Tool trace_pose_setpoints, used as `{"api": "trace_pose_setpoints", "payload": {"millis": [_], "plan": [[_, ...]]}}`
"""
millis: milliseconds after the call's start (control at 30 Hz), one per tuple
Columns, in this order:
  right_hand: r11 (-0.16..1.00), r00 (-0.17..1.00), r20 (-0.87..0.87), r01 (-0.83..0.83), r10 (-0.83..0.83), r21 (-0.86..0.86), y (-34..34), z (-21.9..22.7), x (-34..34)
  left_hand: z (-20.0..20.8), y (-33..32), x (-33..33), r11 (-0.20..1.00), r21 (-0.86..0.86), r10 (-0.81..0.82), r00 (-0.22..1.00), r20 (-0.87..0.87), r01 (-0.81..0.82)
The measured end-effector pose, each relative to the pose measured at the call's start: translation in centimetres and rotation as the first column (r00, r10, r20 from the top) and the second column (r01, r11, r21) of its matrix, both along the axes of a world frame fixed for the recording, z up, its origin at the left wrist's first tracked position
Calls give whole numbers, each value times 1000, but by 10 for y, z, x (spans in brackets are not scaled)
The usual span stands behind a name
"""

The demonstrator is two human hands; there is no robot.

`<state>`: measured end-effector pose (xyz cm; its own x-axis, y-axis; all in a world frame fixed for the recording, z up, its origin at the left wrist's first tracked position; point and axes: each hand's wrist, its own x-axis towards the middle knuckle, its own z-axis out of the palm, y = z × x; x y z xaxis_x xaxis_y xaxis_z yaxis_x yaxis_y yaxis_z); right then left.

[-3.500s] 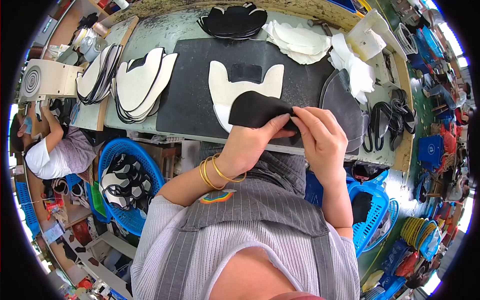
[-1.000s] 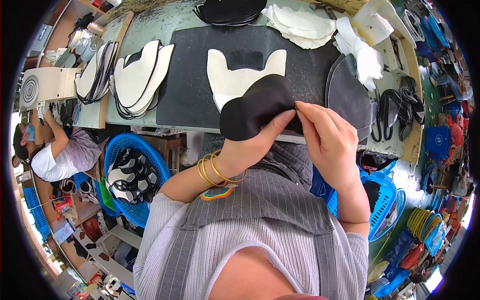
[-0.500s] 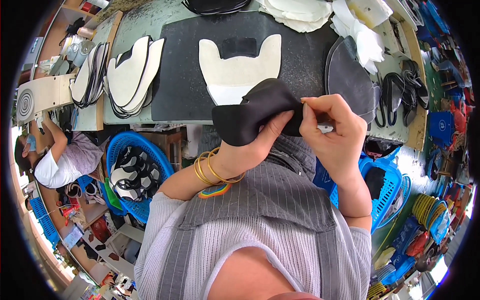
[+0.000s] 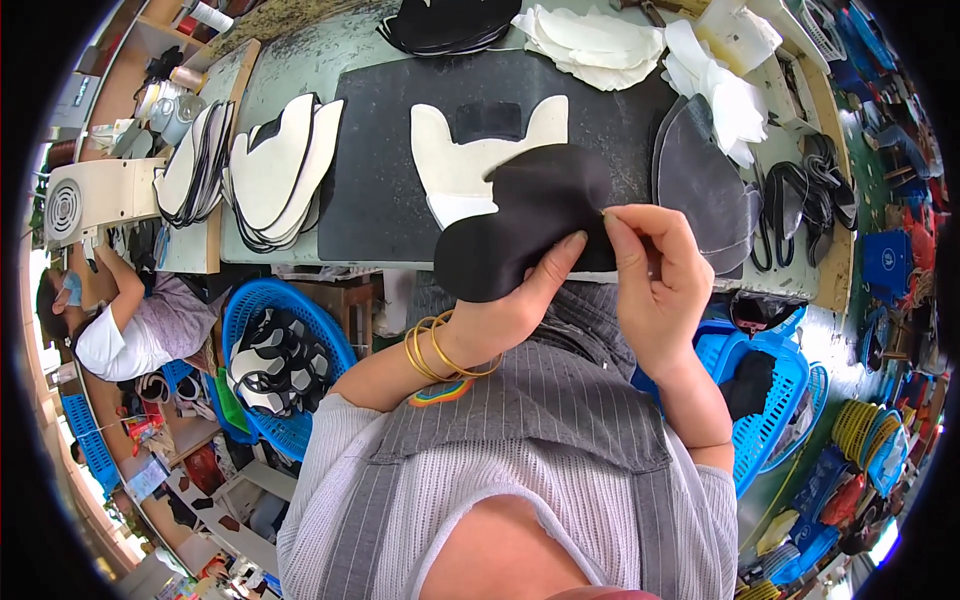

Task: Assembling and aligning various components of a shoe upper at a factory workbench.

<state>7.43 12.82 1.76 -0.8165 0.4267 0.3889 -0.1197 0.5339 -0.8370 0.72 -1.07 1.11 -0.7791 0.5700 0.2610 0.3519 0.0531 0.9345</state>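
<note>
The left fingers (image 4: pixel 562 262) hold a black piece (image 4: pixel 535 200) whose edge, just beside them, the right fingers (image 4: pixel 652 220) pinch narrowly.

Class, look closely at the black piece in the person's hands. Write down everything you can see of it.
The black piece looks smooth and pliable, like leather or a similar sheet, with a soft sheen. Two rounded lobes show, with a notch between them, and the surface bends in a curve. It is held above the table's near edge, partly covering our view of the white piece. The left hand grips it, thumb on top; the right hand has its fingertips at the right edge. Its underside is hidden.
</note>
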Motion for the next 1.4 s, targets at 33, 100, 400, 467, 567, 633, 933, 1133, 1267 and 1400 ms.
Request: {"api": "trace_pose_setpoints", "payload": {"millis": [33, 100, 400, 467, 567, 633, 933, 1133, 1267, 1400], "plan": [[1000, 999, -36, 20, -20, -12, -3, -2, -2, 0, 2, 1, 1000, -17, 13, 1000, 18, -13], [997, 996, -47, 74, -75, -17, -10, -6, -7, -1, 5, 3, 999, 23, 23, 999, 47, -25], [946, 970, -175, 209, -168, 248, -4, -18, -19, -17, 13, 7, 874, 483, -168, 894, 415, -60], [933, 974, -204, 161, -97, 322, 0, -17, -19, -15, 15, 6, 834, 549, -298, 792, 533, -56], [931, 977, -202, 11, 67, 365, 0, -14, -15, -18, 18, -4, 857, 514, -292, 850, 439, 29], [945, 990, -140, 10, 38, 327, -2, -12, -10, -12, 19, -4, 915, 403, -222, 865, 451, 24], [972, 992, -5, 125, -127, 199, 2, -12, 0, -12, 22, 3, 952, 303, -72, 935, 348, -39], [971, 985, -2, 172, -174, 163, 13, -14, 7, -12, 19, 4, 930, 354, -72, 897, 436, -98], [902, 980, 133, 191, -150, -387, 41, -13, 14, -23, 9, 1, 875, 399, 98, 909, 406, -273], [847, 986, 48, -112, 160, -519, 9, -12, 16, -20, 17, 6, 893, 365, 94, 901, 424, -265]]}}
